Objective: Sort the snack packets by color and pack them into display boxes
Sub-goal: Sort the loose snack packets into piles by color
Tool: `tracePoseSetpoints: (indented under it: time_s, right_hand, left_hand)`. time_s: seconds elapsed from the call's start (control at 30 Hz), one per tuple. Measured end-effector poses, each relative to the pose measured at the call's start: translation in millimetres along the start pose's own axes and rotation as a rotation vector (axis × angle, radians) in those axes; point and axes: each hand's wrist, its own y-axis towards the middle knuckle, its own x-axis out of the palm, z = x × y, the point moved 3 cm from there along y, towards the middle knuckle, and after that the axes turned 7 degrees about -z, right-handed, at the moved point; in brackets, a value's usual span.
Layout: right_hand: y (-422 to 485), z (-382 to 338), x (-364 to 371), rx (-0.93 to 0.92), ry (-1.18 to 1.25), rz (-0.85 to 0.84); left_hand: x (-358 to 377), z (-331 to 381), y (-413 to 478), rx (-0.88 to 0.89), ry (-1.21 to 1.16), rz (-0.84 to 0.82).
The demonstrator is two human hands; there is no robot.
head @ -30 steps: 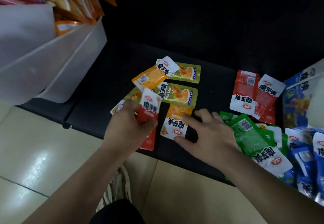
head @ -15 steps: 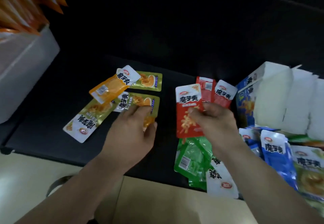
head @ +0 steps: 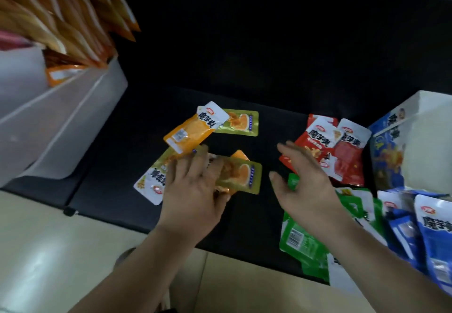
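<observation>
Snack packets lie sorted by colour on a black bench top [head: 244, 73], head view. 2 olive-green packets [head: 241, 123] and 1 orange packet [head: 186, 131] sit at centre; the orange one overlaps the upper olive-green one. The left hand [head: 193, 190] rests palm down with fairly straight fingers on further olive-green packets and on a second orange packet [head: 239, 154], of which only the edges show; it grips nothing that can be made out. The right hand [head: 303, 180] is spread wide and holds nothing, hovering over the green packets [head: 303, 241] and just beside the red packets [head: 325, 146]. Blue packets [head: 430, 234] lie at far right, touching the green group. A blue-printed display box [head: 391, 151] stands behind them, next to the red packets. A white display box [head: 73, 107] at upper left holds upright orange packets [head: 61, 19]. Pale floor tiles [head: 36, 251] fill the lower left.
</observation>
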Motion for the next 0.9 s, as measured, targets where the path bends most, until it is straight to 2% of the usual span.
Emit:
tracePoseSetpoints:
  time_s: [0.17,0.23,0.4,0.5,0.57,0.63,0.8,0.9]
  right_hand:
    - [37,-26,18,-0.075,-0.262,-0.236]
    - [62,-32,24,-0.043,-0.375,-0.366]
    - [97,-42,37,-0.018,-0.606,-0.585]
    - [80,-37,50,-0.028,-0.593,-0.474]
    - [66,-32,57,-0.059,-0.570,-0.365]
    - [56,-26,60,-0.021,-0.506,-0.308]
    - [41,-18,55,0.163,-0.270,-0.320]
    - [33,-12,49,0.168,-0.157,-0.284]
  left_hand:
    - [-1,-61,2,-0.255,-0.154,-0.231]
    - [4,-66,-3,-0.240,-0.214,-0.209]
    - [7,-68,-19,-0.213,-0.264,0.001]
    - [0,-68,-30,-0.281,-0.224,0.088]
    - [-1,-71,-33,-0.338,-0.322,0.114]
    - [-1,-72,-35,-0.396,-0.464,0.066]
    - [-2,-63,-36,-0.379,-0.657,0.003]
    - [-5,-61,-35,-0.315,-0.534,0.048]
